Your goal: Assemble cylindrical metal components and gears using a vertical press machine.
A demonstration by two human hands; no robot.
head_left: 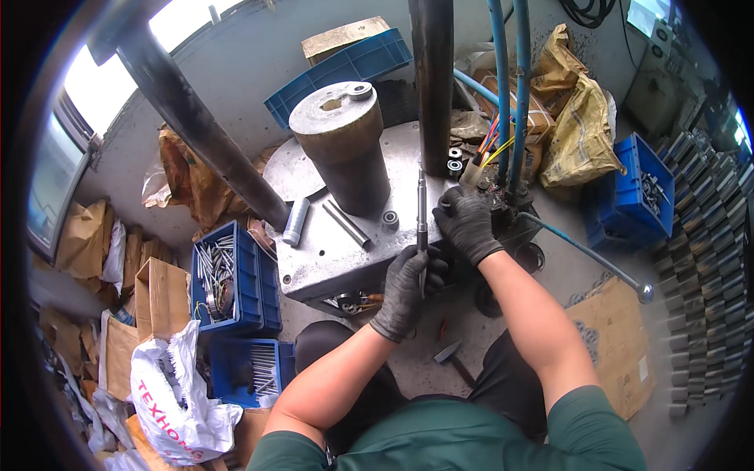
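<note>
- steel shaft [422,206]: it is in the left hand [403,292], running away from the person over the near part of the metal plate [314,265], its far end close to the dark column [434,94]; whether that end touches the column or plate, i cannot tell.
- left hand: gloved, fingers closed around the near end of the shaft, a short piece poking out below the grip.
- right hand: gloved [469,224], apart from the left and just beside the shaft, fingers curled near the plate's edge; whether it grips something, i cannot tell.
- handling: the shaft looks slim, stepped and stiff; it should feel dense for its width yet manageable in one hand, and is unlikely to bend or break by hand.
- surface: the bright, smooth stretches may slip, more so if oily; the dark gloves should help.
- where to hold: the thicker near portion seems the surest place; gripping close to the middle would balance it better, and the thin tip is best left alone, as a knock could mark it.
- about it: a small bearing [390,219] and a steel tube [346,225] lie on the plate left of the shaft, beside a thick steel cylinder [353,177].
</note>
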